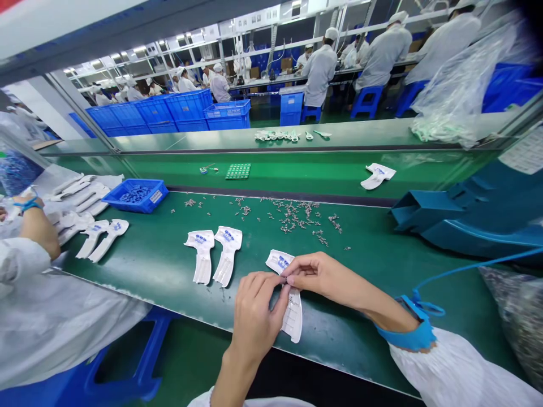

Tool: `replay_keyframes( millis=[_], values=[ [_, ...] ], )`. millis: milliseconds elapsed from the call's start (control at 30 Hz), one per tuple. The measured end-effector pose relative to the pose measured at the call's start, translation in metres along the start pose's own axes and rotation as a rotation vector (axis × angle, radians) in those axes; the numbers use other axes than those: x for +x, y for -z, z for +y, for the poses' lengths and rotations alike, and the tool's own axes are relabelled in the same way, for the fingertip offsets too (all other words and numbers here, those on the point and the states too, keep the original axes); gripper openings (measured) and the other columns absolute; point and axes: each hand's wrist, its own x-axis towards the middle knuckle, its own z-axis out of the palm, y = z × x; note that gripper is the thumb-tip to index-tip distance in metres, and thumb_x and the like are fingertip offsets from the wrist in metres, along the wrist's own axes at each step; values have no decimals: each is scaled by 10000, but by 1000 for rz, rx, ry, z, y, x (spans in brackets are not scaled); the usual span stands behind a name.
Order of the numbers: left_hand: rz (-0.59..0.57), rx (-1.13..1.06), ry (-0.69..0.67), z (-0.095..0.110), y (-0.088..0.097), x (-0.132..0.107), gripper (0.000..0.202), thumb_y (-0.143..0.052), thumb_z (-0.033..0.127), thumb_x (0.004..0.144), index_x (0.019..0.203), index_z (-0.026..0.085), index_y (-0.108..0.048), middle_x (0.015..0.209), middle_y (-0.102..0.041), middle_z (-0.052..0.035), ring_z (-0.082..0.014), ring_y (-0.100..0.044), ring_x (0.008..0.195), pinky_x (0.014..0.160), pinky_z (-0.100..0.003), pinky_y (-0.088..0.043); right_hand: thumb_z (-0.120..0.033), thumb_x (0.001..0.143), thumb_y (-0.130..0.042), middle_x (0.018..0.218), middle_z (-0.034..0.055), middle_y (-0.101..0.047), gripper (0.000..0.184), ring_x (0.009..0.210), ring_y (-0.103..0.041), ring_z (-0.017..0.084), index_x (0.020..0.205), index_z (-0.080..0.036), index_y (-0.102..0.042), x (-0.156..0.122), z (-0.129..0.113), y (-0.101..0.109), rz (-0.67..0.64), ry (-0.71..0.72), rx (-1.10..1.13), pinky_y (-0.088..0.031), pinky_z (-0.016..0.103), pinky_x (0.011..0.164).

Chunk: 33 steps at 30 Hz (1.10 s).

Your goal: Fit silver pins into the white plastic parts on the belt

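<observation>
A white gun-shaped plastic shell [292,308] with blue print lies on the green bench [169,265] near its front edge. My left hand [257,316] pinches its middle from the near side. My right hand [316,274] pinches over the same spot from the right, fingertips meeting the left ones; what sits between them is too small to see. Two more white shells [215,252] lie side by side to the left. Several small metal screws [297,215] are scattered beyond.
A co-worker's arm [36,226] rests at the left beside stacked white shells [78,198] and a blue tray [136,195]. A blue fixture [466,215] stands at the right. A green conveyor [297,169] carries one shell [376,175]. Workers sit behind.
</observation>
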Motion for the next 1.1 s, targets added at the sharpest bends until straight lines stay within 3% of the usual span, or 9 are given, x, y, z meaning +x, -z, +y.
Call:
replay_keyframes(
  millis=[233, 300, 400, 500, 667, 933, 1100],
  values=[
    [-46, 21, 14, -3, 1, 0, 102, -560, 190, 947, 1004, 214, -641, 931, -712, -54, -210, -659, 882, 784, -353, -510, -377, 875, -629, 815, 28, -744, 208, 766, -658, 188, 876, -199, -735, -4, -3, 0, 66, 59, -190, -485, 281, 696],
    [-141, 5, 42, -9, 7, 1, 220, -596, 241, 934, 1153, 219, -608, 1100, -696, -82, -238, -639, 1046, 897, -391, -513, -367, 878, -617, 803, 23, -729, 197, 740, -637, 178, 870, -199, -718, -4, -3, 2, 108, 54, -257, -460, 267, 662],
    [-378, 13, 29, -19, 20, 2, 620, -699, 392, 862, 1412, 254, -448, 1440, -525, -98, -293, -438, 1369, 1106, -475, -406, -376, 880, -601, 782, 20, -690, 202, 703, -589, 165, 878, -202, -704, -6, -4, 3, 133, 23, -372, -410, 255, 612],
    [-522, 64, -2, -22, 24, 2, 777, -735, 505, 800, 1467, 302, -392, 1529, -439, -67, -324, -295, 1465, 1156, -542, -335, -355, 883, -576, 727, -2, -631, 191, 655, -527, 147, 836, -210, -691, -10, -8, 0, 52, 3, -432, -368, 248, 584],
    [-428, 134, 69, -9, 10, -3, 699, -713, 533, 801, 1386, 236, -473, 1500, -461, -108, -364, -294, 1456, 1133, -587, -348, -317, 856, -554, 587, -37, -488, 188, 564, -416, 131, 729, -223, -656, -14, -8, -6, 9, -62, -492, -292, 249, 517],
    [-370, 146, 101, -8, 2, -8, 688, -721, 521, 796, 1365, 225, -473, 1499, -457, -105, -373, -332, 1426, 1130, -563, -361, -319, 857, -543, 586, -32, -461, 201, 549, -386, 130, 727, -223, -662, -16, -8, -1, -20, -111, -497, -256, 257, 490],
    [-375, 151, 99, -8, 2, -8, 691, -706, 527, 808, 1374, 216, -458, 1508, -443, -109, -370, -329, 1425, 1135, -561, -351, -338, 872, -552, 583, -32, -454, 203, 554, -397, 133, 733, -226, -648, -18, -11, -3, 32, -132, -563, -251, 261, 493]
  ],
)
